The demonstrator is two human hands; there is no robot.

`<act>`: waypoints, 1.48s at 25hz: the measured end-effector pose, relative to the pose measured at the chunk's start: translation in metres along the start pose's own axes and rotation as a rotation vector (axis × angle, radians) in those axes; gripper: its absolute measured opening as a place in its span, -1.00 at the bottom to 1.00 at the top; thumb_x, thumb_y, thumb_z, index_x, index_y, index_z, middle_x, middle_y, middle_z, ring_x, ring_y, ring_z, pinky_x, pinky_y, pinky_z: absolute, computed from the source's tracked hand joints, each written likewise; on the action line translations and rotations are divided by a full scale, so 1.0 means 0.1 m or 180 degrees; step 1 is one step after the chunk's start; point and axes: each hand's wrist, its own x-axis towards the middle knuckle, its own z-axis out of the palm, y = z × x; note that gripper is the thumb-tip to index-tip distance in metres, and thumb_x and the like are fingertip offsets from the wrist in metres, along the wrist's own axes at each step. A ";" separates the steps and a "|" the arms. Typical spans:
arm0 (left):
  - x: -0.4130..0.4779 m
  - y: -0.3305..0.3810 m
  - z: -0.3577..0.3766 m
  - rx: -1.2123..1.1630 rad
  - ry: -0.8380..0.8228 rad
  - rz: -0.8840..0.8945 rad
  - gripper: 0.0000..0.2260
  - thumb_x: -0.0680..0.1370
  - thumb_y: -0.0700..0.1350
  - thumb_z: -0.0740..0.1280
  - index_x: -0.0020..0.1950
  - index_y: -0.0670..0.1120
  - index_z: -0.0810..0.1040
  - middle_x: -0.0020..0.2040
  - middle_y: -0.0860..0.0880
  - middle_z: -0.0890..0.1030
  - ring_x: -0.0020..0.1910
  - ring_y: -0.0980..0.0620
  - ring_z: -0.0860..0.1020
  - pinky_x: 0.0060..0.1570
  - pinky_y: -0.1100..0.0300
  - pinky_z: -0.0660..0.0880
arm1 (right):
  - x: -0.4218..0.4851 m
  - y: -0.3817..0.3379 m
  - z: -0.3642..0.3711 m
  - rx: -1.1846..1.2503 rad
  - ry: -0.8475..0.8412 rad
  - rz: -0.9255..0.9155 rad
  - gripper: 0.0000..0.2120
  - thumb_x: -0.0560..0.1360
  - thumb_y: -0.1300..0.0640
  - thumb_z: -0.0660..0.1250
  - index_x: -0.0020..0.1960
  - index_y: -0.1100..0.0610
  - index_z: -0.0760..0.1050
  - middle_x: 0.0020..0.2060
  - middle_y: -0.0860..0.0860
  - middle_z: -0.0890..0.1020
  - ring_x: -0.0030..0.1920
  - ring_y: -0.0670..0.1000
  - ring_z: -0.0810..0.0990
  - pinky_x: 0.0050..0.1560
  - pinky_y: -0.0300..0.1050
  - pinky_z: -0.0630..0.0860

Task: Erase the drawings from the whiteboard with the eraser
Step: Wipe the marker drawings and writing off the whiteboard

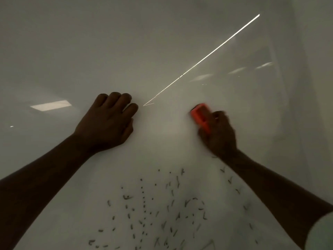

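Observation:
The whiteboard fills the whole view, glossy and pale. My right hand grips an orange eraser and presses it against the board at centre right; both are motion-blurred. My left hand rests on the board at centre left with its fingers curled under, holding nothing. Several dark marker remnants and crumbs are scattered over the lower middle of the board, below and between my forearms. The board area around and above the eraser looks wiped.
A thin bright reflected line runs diagonally from the upper right down towards my left hand. Ceiling-light reflections show on the left of the board. A paler wall or frame edge lies at the far right.

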 end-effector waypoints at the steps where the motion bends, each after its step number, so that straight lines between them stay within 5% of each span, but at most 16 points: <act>1: 0.00 0.00 0.00 0.0020 -0.0009 -0.0005 -0.70 0.56 -0.05 0.22 0.18 -0.21 0.54 0.16 -0.23 0.51 0.05 -0.25 0.46 -0.04 -0.09 0.36 | 0.11 0.18 -0.01 0.0116 0.0152 0.0583 -0.36 0.57 -0.18 0.18 0.57 0.06 0.27 0.16 0.26 0.47 0.06 0.30 0.54 -0.05 0.07 0.51; 3: 0.03 0.02 0.02 0.0032 0.0002 0.0000 -0.70 0.56 -0.06 0.22 0.18 -0.22 0.53 0.16 -0.23 0.51 0.05 -0.26 0.46 -0.05 -0.09 0.35 | 0.25 0.24 0.03 0.0411 0.0495 0.1572 -0.41 0.61 -0.09 0.23 0.59 -0.02 0.21 0.13 0.25 0.45 0.04 0.30 0.53 -0.07 0.03 0.49; 5: 0.04 0.01 0.02 0.0035 0.0049 -0.0004 -0.69 0.57 -0.06 0.22 0.19 -0.22 0.53 0.15 -0.24 0.51 0.05 -0.27 0.46 -0.04 -0.09 0.35 | 0.15 -0.06 0.10 0.0576 0.0650 0.1810 -0.40 0.59 -0.08 0.23 0.59 0.00 0.22 0.14 0.25 0.46 0.05 0.31 0.54 -0.06 0.03 0.51; 7: 0.00 -0.02 0.02 0.0063 0.0083 -0.0011 -0.69 0.57 -0.05 0.22 0.19 -0.23 0.54 0.15 -0.25 0.51 0.05 -0.27 0.46 -0.04 -0.09 0.35 | -0.32 -0.53 0.21 0.0728 0.0477 0.0766 -0.37 0.56 -0.12 0.24 0.57 0.07 0.25 0.12 0.22 0.45 -0.02 0.25 0.53 -0.12 0.04 0.57; 10: 0.01 0.01 0.00 0.0082 0.0071 0.0012 -0.67 0.59 -0.04 0.22 0.20 -0.24 0.54 0.15 -0.26 0.51 0.06 -0.28 0.46 -0.03 -0.10 0.35 | -1.05 -0.67 0.15 0.0691 -0.0193 -0.1609 -0.44 0.58 -0.13 0.22 0.53 -0.01 0.23 0.08 0.20 0.45 -0.08 0.18 0.48 -0.19 -0.01 0.53; 12: 0.01 0.01 0.00 0.0083 0.0057 -0.0019 -0.67 0.60 -0.03 0.21 0.21 -0.24 0.54 0.16 -0.27 0.51 0.08 -0.29 0.46 -0.02 -0.11 0.35 | -0.90 -0.28 0.08 0.0436 -0.0132 -0.1900 -0.46 0.54 -0.11 0.25 0.48 -0.01 0.28 0.05 0.25 0.52 -0.12 0.23 0.54 -0.20 0.00 0.55; 18: 0.03 0.04 0.01 0.0125 -0.0020 -0.0113 -0.65 0.62 0.00 0.19 0.25 -0.24 0.50 0.18 -0.28 0.49 0.08 -0.28 0.43 -0.01 -0.10 0.32 | -0.42 0.18 0.12 0.0819 0.0480 0.1263 -0.39 0.59 -0.07 0.28 0.57 0.09 0.26 0.13 0.26 0.46 0.04 0.26 0.52 -0.08 0.06 0.59; 20: 0.04 0.05 0.00 0.0184 -0.0038 -0.0117 -0.65 0.63 -0.01 0.19 0.24 -0.25 0.49 0.17 -0.30 0.49 0.07 -0.28 0.44 -0.02 -0.10 0.31 | -0.54 -0.31 0.20 0.0911 0.0602 0.1632 -0.38 0.58 -0.11 0.26 0.57 0.09 0.27 0.13 0.23 0.45 0.04 0.22 0.51 -0.05 0.07 0.59; 22: 0.04 0.07 -0.01 0.0208 -0.0068 -0.0118 -0.66 0.62 -0.02 0.20 0.22 -0.26 0.49 0.17 -0.31 0.50 0.07 -0.29 0.45 -0.03 -0.10 0.32 | -0.98 -1.15 0.25 0.1093 0.0472 0.1008 -0.37 0.54 -0.14 0.27 0.54 0.09 0.29 0.10 0.19 0.43 0.01 0.18 0.47 -0.09 0.01 0.56; 25: 0.04 0.06 -0.09 0.0161 -0.0231 -0.0102 -0.66 0.61 -0.03 0.21 0.22 -0.27 0.49 0.19 -0.32 0.51 0.11 -0.29 0.47 0.01 -0.11 0.34 | -1.95 -2.34 0.18 0.1292 -0.0315 -0.0921 -0.40 0.55 -0.16 0.24 0.55 -0.08 0.21 0.12 0.17 0.39 0.00 0.17 0.43 -0.07 0.02 0.49; 28: -0.18 -0.01 -0.21 -0.0028 -0.0353 0.0283 -0.66 0.58 -0.05 0.23 0.21 -0.27 0.51 0.20 -0.32 0.52 0.11 -0.30 0.50 0.01 -0.11 0.36 | -1.99 -2.13 0.20 0.0927 -0.0358 -0.1598 -0.40 0.53 -0.17 0.24 0.53 -0.14 0.20 0.17 0.21 0.38 0.03 0.19 0.43 -0.03 0.05 0.51; 30: -0.56 -0.10 -0.27 -0.0174 -0.0343 0.0662 -0.67 0.58 -0.05 0.23 0.21 -0.25 0.52 0.21 -0.30 0.52 0.11 -0.29 0.49 -0.01 -0.10 0.36 | -1.77 -1.69 0.16 0.0606 -0.0026 -0.0906 -0.42 0.52 -0.15 0.25 0.50 -0.04 0.27 0.17 0.24 0.41 0.02 0.21 0.46 -0.09 0.03 0.56; 34: -1.24 -0.22 -0.40 -0.0267 -0.0350 0.0893 -0.68 0.59 -0.06 0.21 0.23 -0.24 0.50 0.27 -0.30 0.49 0.18 -0.29 0.46 0.08 -0.12 0.37 | -1.46 -1.76 0.08 0.0873 0.0539 0.1762 -0.41 0.60 -0.07 0.29 0.56 0.11 0.29 0.13 0.23 0.47 0.01 0.19 0.54 -0.09 -0.08 0.54; 35: -1.29 -0.20 -0.41 -0.0278 -0.0374 0.0903 -0.69 0.59 -0.06 0.20 0.22 -0.24 0.50 0.27 -0.30 0.49 0.18 -0.29 0.46 0.09 -0.13 0.37 | -1.54 -2.12 0.10 0.1009 0.0642 0.2052 -0.40 0.61 -0.08 0.29 0.56 0.11 0.27 0.13 0.20 0.46 -0.01 0.14 0.54 -0.11 -0.08 0.56; 37: -1.30 -0.16 -0.41 -0.0263 -0.0352 0.0900 -0.70 0.58 -0.08 0.19 0.19 -0.24 0.49 0.25 -0.30 0.50 0.17 -0.28 0.48 0.08 -0.12 0.38 | -2.02 -3.00 0.19 0.1199 0.0538 0.1626 -0.38 0.61 -0.18 0.21 0.59 0.05 0.22 0.14 0.12 0.42 -0.04 0.00 0.47 -0.18 -0.16 0.58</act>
